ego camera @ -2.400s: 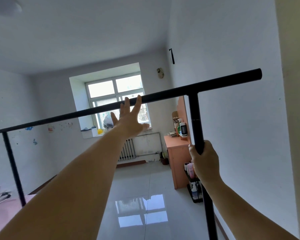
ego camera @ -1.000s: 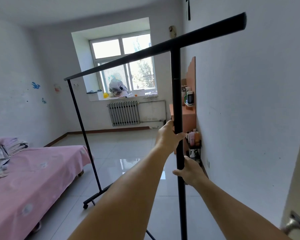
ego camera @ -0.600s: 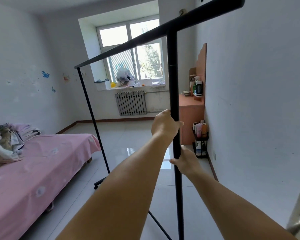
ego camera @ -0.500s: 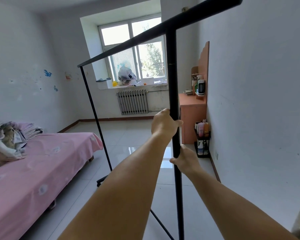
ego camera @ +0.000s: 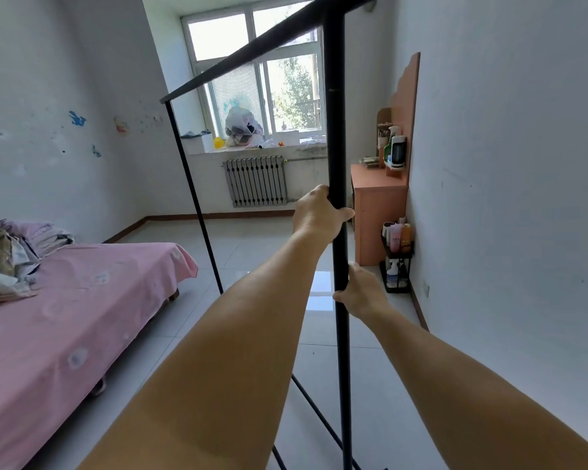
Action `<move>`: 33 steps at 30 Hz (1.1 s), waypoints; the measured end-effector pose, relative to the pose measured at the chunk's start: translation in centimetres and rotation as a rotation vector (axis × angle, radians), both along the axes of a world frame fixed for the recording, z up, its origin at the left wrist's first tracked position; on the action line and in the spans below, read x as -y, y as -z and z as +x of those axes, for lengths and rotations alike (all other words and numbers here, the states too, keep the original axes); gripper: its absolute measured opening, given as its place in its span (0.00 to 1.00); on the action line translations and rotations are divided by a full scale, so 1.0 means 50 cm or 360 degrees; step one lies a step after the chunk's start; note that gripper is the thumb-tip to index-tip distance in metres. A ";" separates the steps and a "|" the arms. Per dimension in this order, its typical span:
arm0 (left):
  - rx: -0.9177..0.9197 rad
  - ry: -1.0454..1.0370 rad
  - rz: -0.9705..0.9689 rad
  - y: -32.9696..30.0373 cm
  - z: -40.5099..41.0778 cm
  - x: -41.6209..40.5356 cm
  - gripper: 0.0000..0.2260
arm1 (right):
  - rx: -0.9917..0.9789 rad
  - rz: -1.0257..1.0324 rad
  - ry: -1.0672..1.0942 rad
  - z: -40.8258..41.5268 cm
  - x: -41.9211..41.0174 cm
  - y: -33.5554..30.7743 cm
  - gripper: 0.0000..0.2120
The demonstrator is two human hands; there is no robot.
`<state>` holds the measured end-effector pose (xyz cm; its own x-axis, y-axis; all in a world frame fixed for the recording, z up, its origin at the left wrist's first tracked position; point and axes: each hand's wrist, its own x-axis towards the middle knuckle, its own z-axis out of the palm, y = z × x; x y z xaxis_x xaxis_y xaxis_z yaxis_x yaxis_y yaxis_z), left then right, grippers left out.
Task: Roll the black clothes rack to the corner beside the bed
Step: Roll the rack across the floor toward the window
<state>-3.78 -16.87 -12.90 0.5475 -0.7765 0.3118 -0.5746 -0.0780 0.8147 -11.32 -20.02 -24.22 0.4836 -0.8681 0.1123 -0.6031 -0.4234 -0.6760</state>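
The black clothes rack (ego camera: 334, 130) stands in front of me on the tiled floor. Its near upright post runs down the middle of the view, and its top bar slants back to a far post beside the bed's foot. My left hand (ego camera: 318, 217) is wrapped around the near post at mid height. Lower on the same post, my right hand (ego camera: 360, 290) grips it from the right. The bed (ego camera: 82, 310) with a pink sheet fills the left side. The rack's wheels are hidden.
An orange desk (ego camera: 379, 205) stands against the right wall with a small black shelf of bottles (ego camera: 397, 259) next to it. A radiator (ego camera: 256, 181) sits under the window. Piled bedding (ego camera: 11, 252) lies on the bed's far end.
My left hand left the top bar and took the near post above my right hand. My view has tilted down, and the rack's far post has come nearer the bed's foot.
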 end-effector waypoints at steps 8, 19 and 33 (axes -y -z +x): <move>-0.0041 0.0091 0.0003 0.006 0.103 0.061 0.15 | -0.0032 0.0011 0.0035 0.091 0.050 -0.004 0.17; -0.0054 0.0167 -0.0009 0.016 0.232 0.149 0.15 | -0.0018 0.0018 0.0071 0.210 0.119 -0.007 0.19; -0.0042 0.0144 -0.0025 0.017 0.336 0.264 0.14 | -0.0015 0.0021 -0.0004 0.314 0.247 -0.006 0.19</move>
